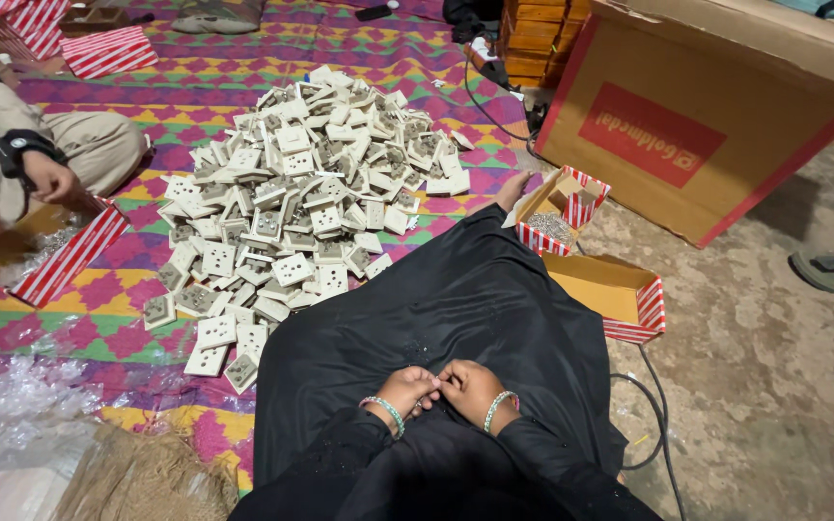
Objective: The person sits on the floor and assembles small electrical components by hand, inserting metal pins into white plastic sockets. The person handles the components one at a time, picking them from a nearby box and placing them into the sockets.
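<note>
My left hand (405,388) and my right hand (468,386) rest together on my lap, over black cloth (456,309). The fingertips of both hands meet and pinch at something tiny that I cannot make out. Each wrist wears a beaded bangle. A big heap of white square socket plates (306,183) lies on the patterned mat (147,106) ahead and to the left, out of reach of both hands. A small red-striped box (560,207) holding small metal bits stands open to my right front.
An empty red-striped box (615,289) lies right of my knee, by a black cable (651,405). A large brown carton (716,116) stands far right. Another person's hand (50,176) works over a striped box (45,251) at left. Clear plastic wrap (12,405) lies near left.
</note>
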